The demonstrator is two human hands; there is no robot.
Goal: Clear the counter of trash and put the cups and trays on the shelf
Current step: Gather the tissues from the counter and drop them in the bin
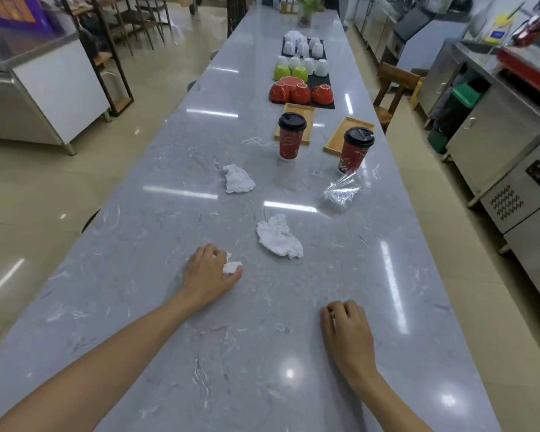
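The left hand (209, 272) lies knuckles-up on the grey counter (138, 307), fingers curled round a small crumpled tissue (231, 267) that pokes out white at the fingertips. The right hand (346, 332) rests on the counter nearer the body, well apart from the left, fingers curled under; a sliver of white shows beneath them (whether it grips anything I cannot tell).

Just beyond the left hand's fingertips lies a larger crumpled napkin (279, 236), its long axis slanting from far-left to near-right. Further ahead sits another tissue wad (237, 179), and ahead of the right hand a crumpled clear plastic wrapper (340, 193), stretched diagonally toward the far right. Behind these two red paper cups with black lids stand upright, the left cup (291, 137) and the right cup (355, 149), each in front of a wooden tray (334, 141). Upturned ceramic cups (300, 76) fill black mats beyond.
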